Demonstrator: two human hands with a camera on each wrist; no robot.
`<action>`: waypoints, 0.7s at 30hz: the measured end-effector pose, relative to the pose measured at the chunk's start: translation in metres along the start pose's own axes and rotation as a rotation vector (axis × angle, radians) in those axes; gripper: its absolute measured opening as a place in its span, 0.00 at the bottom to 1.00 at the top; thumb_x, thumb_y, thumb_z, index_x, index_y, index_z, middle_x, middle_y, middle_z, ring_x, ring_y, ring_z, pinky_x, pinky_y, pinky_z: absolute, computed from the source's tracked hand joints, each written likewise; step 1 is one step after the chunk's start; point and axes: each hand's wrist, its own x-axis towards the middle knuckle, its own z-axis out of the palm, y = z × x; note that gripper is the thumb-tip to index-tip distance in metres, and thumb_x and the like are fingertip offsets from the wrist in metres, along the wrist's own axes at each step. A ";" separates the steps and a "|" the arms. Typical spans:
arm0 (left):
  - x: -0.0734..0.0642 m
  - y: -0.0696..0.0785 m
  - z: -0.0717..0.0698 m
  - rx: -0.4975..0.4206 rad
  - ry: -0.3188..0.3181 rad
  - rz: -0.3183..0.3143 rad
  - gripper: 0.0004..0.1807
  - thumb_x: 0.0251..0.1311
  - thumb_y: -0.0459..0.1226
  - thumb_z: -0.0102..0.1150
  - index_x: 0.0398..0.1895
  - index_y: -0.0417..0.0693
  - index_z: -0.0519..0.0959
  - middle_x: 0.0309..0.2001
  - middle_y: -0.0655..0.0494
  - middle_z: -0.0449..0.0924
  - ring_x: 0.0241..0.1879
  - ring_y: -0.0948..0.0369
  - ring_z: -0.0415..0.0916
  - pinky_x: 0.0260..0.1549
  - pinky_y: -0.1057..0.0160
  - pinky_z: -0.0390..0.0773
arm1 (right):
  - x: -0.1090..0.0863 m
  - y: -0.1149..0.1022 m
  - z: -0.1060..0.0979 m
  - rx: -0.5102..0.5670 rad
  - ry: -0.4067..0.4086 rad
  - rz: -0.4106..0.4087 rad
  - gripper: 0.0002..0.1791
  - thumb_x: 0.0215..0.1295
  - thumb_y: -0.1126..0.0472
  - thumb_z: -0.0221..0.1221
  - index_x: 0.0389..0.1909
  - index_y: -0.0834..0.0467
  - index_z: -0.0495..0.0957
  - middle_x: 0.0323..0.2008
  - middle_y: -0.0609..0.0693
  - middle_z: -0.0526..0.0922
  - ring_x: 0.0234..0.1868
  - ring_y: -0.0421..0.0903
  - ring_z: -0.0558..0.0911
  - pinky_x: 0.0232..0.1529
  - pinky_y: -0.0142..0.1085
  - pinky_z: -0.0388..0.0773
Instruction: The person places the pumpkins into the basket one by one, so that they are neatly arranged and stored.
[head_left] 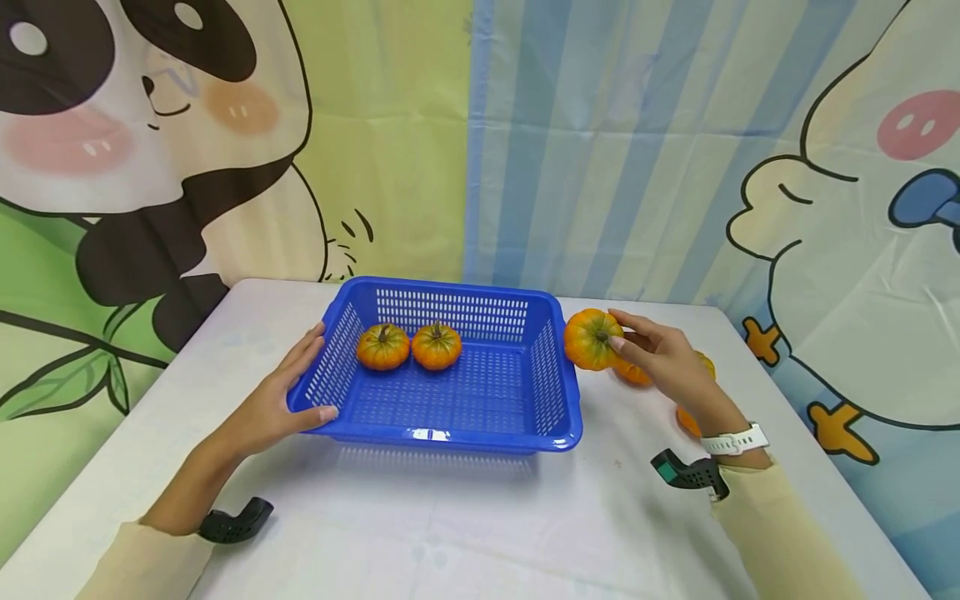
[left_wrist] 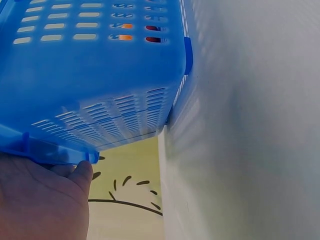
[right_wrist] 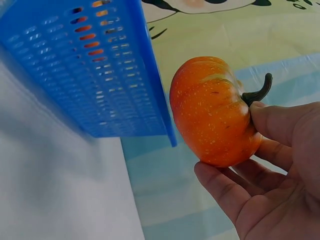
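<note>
A blue plastic basket (head_left: 442,437) with slotted walls stands on the table. Two small orange-and-green pumpkins (head_left: 383,347) sit side by side in its left half. My left hand (head_left: 273,408) holds the basket at its left front corner, thumb on the near rim and fingers along the left side. Just outside the right rim, my right hand (head_left: 667,358) pinches another pumpkin (head_left: 588,340) between thumb and fingers. In the right wrist view this pumpkin (right_wrist: 215,112) shows its curved dark stem, the thumb beside it. It is raised near the basket's rim.
More pumpkins lie on the white table (head_left: 450,525) at the right, one orange pumpkin (head_left: 633,373) behind the held one and another orange pumpkin (head_left: 686,421) partly hidden by the right hand and wrist. A cartoon-printed curtain (head_left: 562,150) hangs behind the table.
</note>
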 end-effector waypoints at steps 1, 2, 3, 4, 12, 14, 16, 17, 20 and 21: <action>0.000 0.000 0.000 -0.001 0.000 -0.001 0.54 0.55 0.41 0.67 0.79 0.50 0.42 0.78 0.58 0.33 0.74 0.41 0.36 0.56 0.27 0.56 | 0.001 -0.002 0.001 0.005 -0.006 -0.013 0.33 0.70 0.49 0.57 0.72 0.54 0.63 0.66 0.59 0.69 0.60 0.57 0.75 0.53 0.42 0.76; 0.000 0.000 0.000 -0.002 0.000 -0.003 0.54 0.54 0.40 0.67 0.79 0.50 0.42 0.78 0.58 0.33 0.74 0.41 0.36 0.56 0.27 0.56 | 0.003 -0.003 0.002 0.007 -0.013 -0.026 0.33 0.70 0.49 0.57 0.72 0.54 0.63 0.66 0.59 0.69 0.60 0.57 0.75 0.52 0.40 0.76; 0.000 0.000 0.000 -0.004 0.001 -0.003 0.54 0.54 0.40 0.66 0.79 0.50 0.42 0.78 0.59 0.33 0.74 0.41 0.36 0.56 0.27 0.56 | 0.004 -0.004 0.003 0.015 -0.020 -0.041 0.33 0.70 0.49 0.57 0.72 0.55 0.63 0.66 0.60 0.69 0.60 0.57 0.75 0.52 0.39 0.76; 0.000 0.000 0.000 -0.005 0.001 -0.004 0.54 0.54 0.41 0.67 0.79 0.50 0.42 0.78 0.59 0.33 0.74 0.40 0.36 0.56 0.28 0.56 | 0.006 -0.006 0.004 0.025 -0.027 -0.055 0.33 0.70 0.50 0.57 0.72 0.55 0.62 0.66 0.60 0.69 0.60 0.57 0.76 0.51 0.37 0.76; -0.003 0.000 -0.002 -0.013 0.005 0.003 0.54 0.55 0.41 0.67 0.78 0.48 0.43 0.78 0.58 0.33 0.74 0.41 0.37 0.56 0.28 0.57 | 0.022 -0.019 0.023 0.122 -0.082 -0.130 0.30 0.70 0.58 0.58 0.70 0.60 0.64 0.63 0.62 0.72 0.57 0.56 0.78 0.52 0.35 0.77; -0.003 0.000 -0.001 -0.015 0.004 0.001 0.54 0.55 0.41 0.67 0.78 0.48 0.43 0.78 0.57 0.33 0.74 0.40 0.38 0.56 0.28 0.58 | 0.025 -0.021 0.026 0.129 -0.101 -0.141 0.29 0.70 0.59 0.57 0.70 0.61 0.65 0.63 0.61 0.72 0.57 0.56 0.78 0.52 0.38 0.77; -0.003 -0.001 0.000 -0.016 0.002 0.003 0.54 0.55 0.41 0.67 0.78 0.48 0.43 0.78 0.57 0.33 0.74 0.40 0.37 0.57 0.28 0.57 | 0.028 -0.023 0.028 0.139 -0.120 -0.151 0.28 0.71 0.60 0.57 0.70 0.61 0.66 0.63 0.60 0.72 0.57 0.55 0.78 0.53 0.41 0.77; -0.002 -0.001 0.001 -0.017 0.001 0.003 0.54 0.55 0.40 0.67 0.78 0.48 0.43 0.78 0.58 0.33 0.74 0.41 0.37 0.57 0.28 0.56 | 0.030 -0.024 0.028 0.143 -0.129 -0.158 0.28 0.71 0.59 0.57 0.69 0.61 0.66 0.62 0.60 0.72 0.57 0.55 0.78 0.53 0.41 0.76; -0.001 -0.001 0.001 -0.018 0.005 0.005 0.54 0.55 0.40 0.67 0.78 0.48 0.43 0.78 0.58 0.33 0.74 0.41 0.37 0.57 0.28 0.56 | 0.036 -0.030 0.029 0.131 -0.154 -0.160 0.29 0.71 0.55 0.57 0.70 0.59 0.66 0.61 0.57 0.74 0.56 0.52 0.78 0.55 0.41 0.76; -0.001 -0.001 0.000 -0.016 0.007 0.004 0.54 0.55 0.40 0.67 0.78 0.48 0.43 0.78 0.58 0.33 0.74 0.41 0.37 0.57 0.28 0.56 | 0.038 -0.032 0.030 0.123 -0.160 -0.154 0.30 0.71 0.54 0.57 0.70 0.58 0.66 0.60 0.56 0.75 0.56 0.51 0.78 0.55 0.41 0.76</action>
